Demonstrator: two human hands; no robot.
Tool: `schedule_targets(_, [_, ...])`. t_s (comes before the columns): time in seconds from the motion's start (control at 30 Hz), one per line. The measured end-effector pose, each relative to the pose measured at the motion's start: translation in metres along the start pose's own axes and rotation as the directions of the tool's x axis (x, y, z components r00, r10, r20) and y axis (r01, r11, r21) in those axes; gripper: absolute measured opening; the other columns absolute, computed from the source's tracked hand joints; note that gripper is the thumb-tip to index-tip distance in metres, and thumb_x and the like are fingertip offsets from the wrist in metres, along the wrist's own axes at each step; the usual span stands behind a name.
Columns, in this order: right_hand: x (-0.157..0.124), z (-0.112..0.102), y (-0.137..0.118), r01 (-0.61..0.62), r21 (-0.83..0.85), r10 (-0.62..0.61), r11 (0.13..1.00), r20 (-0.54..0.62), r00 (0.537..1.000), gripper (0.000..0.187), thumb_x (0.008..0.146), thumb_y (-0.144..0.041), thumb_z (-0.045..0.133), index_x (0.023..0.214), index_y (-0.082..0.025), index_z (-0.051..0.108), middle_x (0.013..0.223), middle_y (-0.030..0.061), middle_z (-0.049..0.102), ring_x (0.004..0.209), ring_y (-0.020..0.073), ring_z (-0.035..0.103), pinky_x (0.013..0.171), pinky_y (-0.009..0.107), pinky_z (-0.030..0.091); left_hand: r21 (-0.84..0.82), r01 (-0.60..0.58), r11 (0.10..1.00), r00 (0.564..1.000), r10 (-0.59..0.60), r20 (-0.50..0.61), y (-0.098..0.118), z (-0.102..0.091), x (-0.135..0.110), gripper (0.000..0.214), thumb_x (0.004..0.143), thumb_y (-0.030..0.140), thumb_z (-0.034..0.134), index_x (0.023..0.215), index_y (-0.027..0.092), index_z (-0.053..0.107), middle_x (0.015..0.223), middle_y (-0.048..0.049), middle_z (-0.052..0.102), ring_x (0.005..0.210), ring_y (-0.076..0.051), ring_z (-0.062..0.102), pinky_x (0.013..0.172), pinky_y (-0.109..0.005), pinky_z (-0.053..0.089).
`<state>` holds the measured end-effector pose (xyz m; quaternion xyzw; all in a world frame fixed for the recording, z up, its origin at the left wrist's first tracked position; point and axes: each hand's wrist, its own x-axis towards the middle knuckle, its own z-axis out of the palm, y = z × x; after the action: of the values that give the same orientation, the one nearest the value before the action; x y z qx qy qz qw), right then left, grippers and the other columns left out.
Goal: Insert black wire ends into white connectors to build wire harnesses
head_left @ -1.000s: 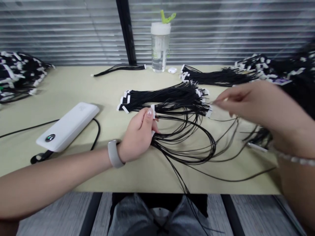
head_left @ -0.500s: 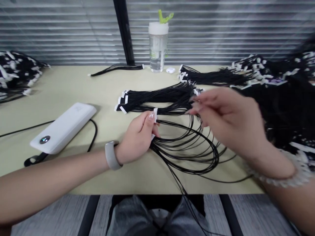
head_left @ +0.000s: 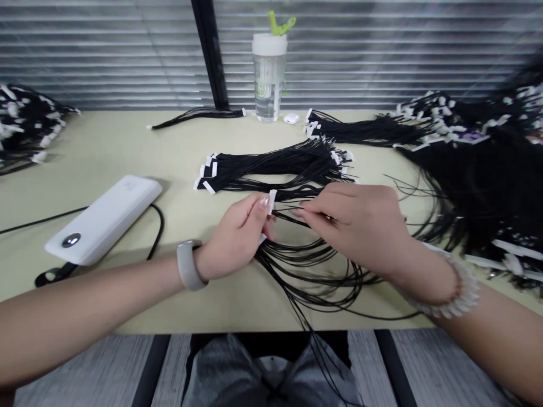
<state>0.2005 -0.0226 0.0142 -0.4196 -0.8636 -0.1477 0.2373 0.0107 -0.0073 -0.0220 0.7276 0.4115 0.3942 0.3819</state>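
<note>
My left hand (head_left: pixel 237 229) is closed around a wire harness, its thumb pressed on a white connector (head_left: pixel 272 202). A second white end of the harness shows below the fingers. Black wires (head_left: pixel 314 277) loop out to the right from this grip, and some hang over the table's front edge. Just right of the connector, my right hand (head_left: pixel 356 226) pinches a thin black wire (head_left: pixel 291 208) between thumb and forefinger. Its other fingers are curled, and the wire's tip by the connector is too small to make out.
Behind my hands lies a bundle of black wires with white connectors (head_left: pixel 271 164). More wire piles (head_left: pixel 487 186) cover the right side, another (head_left: pixel 25 127) the far left. A white power bank (head_left: pixel 106 220) with a cable lies left. A water bottle (head_left: pixel 269 79) stands at the back beside a small white case (head_left: pixel 291 118).
My right hand has moved left and down, close to the connector, with a wire in its pinch. My left hand keeps its hold on the harness. The view has shifted slightly.
</note>
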Motion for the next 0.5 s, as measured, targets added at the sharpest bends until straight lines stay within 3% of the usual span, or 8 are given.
schedule_targets(0.07, [0.002,0.000,0.001,-0.019,0.019,0.019,1.000,0.023,1.000,0.030,0.086,-0.026,0.049,0.060,-0.017,0.063,0.056,0.0010,0.058,0.055,0.0102,0.050,0.048,0.025,0.027,-0.012,-0.002,1.000,1.000,0.002,0.030,0.000,0.000,0.000,0.040,0.096,0.037,0.028,0.065,0.018,0.045,0.055,0.0015,0.054,0.051,-0.010,0.047,0.054,-0.024,0.038])
schedule_targets(0.13, [0.004,-0.002,0.002,-0.008,0.151,0.004,0.989,0.028,1.000,0.029,0.085,-0.026,0.052,0.059,-0.017,0.062,0.055,0.0000,0.056,0.054,0.0087,0.048,0.049,0.023,0.029,-0.013,-0.009,1.000,0.998,0.010,0.056,0.000,-0.001,0.000,0.040,0.096,0.034,0.028,0.064,0.018,0.046,0.054,0.0020,0.053,0.050,-0.009,0.046,0.053,-0.023,0.037])
schedule_targets(0.23, [0.006,-0.008,0.004,-0.108,0.449,0.084,0.887,0.072,0.994,0.024,0.084,-0.027,0.055,0.063,-0.017,0.062,0.057,-0.0019,0.058,0.052,0.0057,0.047,0.049,0.020,0.034,-0.011,-0.008,1.000,0.997,0.009,0.080,0.001,-0.002,0.000,0.042,0.097,0.032,0.028,0.061,0.017,0.047,0.054,0.0019,0.052,0.051,-0.008,0.046,0.053,-0.023,0.037])
schedule_targets(0.3, [0.006,-0.009,0.007,-0.178,0.523,0.147,0.834,0.101,0.984,0.022,0.083,-0.028,0.057,0.065,-0.017,0.062,0.058,-0.0023,0.058,0.050,0.0050,0.046,0.047,0.019,0.035,-0.008,-0.004,1.000,0.995,0.004,0.096,0.002,-0.003,0.001,0.044,0.096,0.032,0.029,0.060,0.017,0.048,0.055,0.0018,0.051,0.051,-0.008,0.046,0.053,-0.022,0.037])
schedule_targets(0.37, [0.005,-0.006,0.009,-0.122,0.439,0.109,0.890,0.054,0.993,0.020,0.082,-0.025,0.058,0.065,-0.016,0.063,0.057,-0.0022,0.058,0.050,0.0053,0.047,0.047,0.019,0.034,-0.001,0.001,1.000,0.994,-0.001,0.111,0.002,-0.003,0.001,0.044,0.096,0.033,0.030,0.060,0.016,0.048,0.056,0.0017,0.052,0.052,-0.008,0.046,0.053,-0.022,0.037])
schedule_targets(0.43, [0.004,-0.002,0.010,0.005,0.252,0.000,0.968,-0.021,1.000,0.021,0.082,-0.020,0.056,0.062,-0.016,0.062,0.056,-0.0018,0.057,0.051,0.0062,0.048,0.049,0.020,0.033,0.001,0.005,1.000,0.994,-0.005,0.112,0.001,-0.003,0.002,0.044,0.096,0.034,0.030,0.060,0.016,0.049,0.055,0.0017,0.052,0.051,-0.008,0.046,0.052,-0.022,0.037])
schedule_targets(0.5, [0.003,0.002,0.010,0.098,0.099,-0.090,0.990,-0.081,0.993,0.025,0.082,-0.019,0.053,0.059,-0.016,0.061,0.055,-0.0013,0.057,0.052,0.0072,0.048,0.048,0.022,0.031,-0.004,0.005,1.000,0.994,-0.004,0.107,0.001,-0.003,0.001,0.044,0.096,0.034,0.030,0.060,0.016,0.049,0.054,0.0020,0.051,0.050,-0.008,0.045,0.052,-0.022,0.036])
